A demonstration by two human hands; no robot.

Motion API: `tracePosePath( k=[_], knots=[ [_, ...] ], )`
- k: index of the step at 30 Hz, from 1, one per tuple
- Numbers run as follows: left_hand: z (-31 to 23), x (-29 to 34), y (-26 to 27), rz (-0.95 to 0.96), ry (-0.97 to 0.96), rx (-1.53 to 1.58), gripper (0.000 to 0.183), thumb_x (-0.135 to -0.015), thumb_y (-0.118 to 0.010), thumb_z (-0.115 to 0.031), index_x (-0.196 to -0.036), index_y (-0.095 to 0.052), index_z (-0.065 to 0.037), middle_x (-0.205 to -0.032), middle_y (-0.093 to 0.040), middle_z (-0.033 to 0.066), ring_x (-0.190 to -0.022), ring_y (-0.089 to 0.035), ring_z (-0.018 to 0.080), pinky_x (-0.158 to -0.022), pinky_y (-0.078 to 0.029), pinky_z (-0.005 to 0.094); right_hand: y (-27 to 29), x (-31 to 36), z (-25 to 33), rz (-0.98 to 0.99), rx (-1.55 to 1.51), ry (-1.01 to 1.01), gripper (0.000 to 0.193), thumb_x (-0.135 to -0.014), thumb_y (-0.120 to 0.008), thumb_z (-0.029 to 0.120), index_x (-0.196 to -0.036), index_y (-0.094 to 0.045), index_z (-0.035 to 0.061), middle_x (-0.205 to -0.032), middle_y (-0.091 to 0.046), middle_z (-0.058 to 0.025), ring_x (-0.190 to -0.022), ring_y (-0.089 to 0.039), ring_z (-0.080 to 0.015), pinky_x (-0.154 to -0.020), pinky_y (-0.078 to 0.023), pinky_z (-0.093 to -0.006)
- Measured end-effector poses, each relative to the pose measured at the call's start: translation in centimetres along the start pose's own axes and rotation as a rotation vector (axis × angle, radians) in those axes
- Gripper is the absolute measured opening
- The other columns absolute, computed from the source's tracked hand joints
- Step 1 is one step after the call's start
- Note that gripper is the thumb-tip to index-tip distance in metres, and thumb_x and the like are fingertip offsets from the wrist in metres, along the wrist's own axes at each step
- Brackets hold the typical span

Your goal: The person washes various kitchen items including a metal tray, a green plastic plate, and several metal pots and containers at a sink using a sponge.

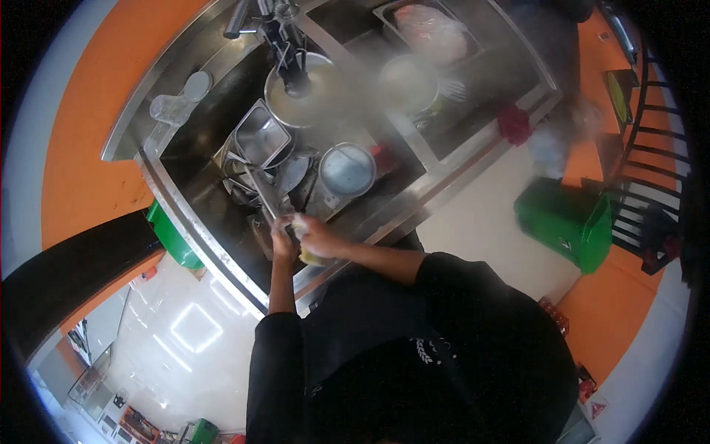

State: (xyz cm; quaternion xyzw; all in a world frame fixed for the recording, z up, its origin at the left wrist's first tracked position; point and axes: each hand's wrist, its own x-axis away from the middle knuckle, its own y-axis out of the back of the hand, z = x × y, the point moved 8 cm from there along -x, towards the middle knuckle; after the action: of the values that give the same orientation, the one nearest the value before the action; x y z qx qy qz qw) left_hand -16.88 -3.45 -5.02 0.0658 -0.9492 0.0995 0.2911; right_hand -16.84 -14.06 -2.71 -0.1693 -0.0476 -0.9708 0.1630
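Over the near part of the left sink basin, my left hand [282, 240] is closed round the near end of a long flat metal utensil [265, 191], whose exact kind is unclear. The utensil slants away up and to the left. Right beside it, my right hand [322, 238] is closed on a yellow sponge [310, 258], partly hidden under the fingers. Beyond the hands lie a rectangular steel pan [262, 138], a round metal pot [347, 170] with greyish contents and a jumble of metal utensils [235, 177].
A faucet [294, 74] hangs over a large pot of cloudy liquid [307, 107]. Clear containers [170, 109] stand on the left ledge. The right basin holds a bowl [409, 83] and a tray with a plastic bag [431, 35]. A dark red cloth [514, 124] lies on the rim; a green bin [563, 222] stands right.
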Motion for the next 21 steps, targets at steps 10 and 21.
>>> tracePosePath(
  k=[10, 21],
  knots=[
    [-4.7, 2.1, -15.7, 0.379, -0.356, -1.333, 0.096, -0.060, -0.074, -0.032, -0.142, -0.026, -0.020, -0.128, -0.030, 0.0358, -0.119, -0.032, 0.0448, -0.101, -0.026, 0.0492, 20.9, 1.2, 3.3, -0.095, 0.168, -0.091, 0.033, -0.084, -0.060, 0.029, -0.100, -0.059, -0.0003, -0.078, -0.062, -0.0137, -0.074, -0.059, -0.0228, -0.071, -0.047, -0.0350],
    [4.2, -7.0, -13.5, 0.088, -0.291, -0.931, 0.083, -0.070, -0.074, -0.038, -0.134, -0.035, -0.005, -0.119, -0.048, 0.0224, -0.114, -0.045, 0.0372, -0.094, -0.038, 0.0447, 42.0, 3.4, 12.0, -0.455, 0.295, -0.138, 0.026, -0.084, -0.058, 0.012, -0.107, -0.058, 0.0010, -0.090, -0.060, -0.0044, -0.081, -0.053, -0.0100, -0.072, -0.044, -0.0277]
  ],
)
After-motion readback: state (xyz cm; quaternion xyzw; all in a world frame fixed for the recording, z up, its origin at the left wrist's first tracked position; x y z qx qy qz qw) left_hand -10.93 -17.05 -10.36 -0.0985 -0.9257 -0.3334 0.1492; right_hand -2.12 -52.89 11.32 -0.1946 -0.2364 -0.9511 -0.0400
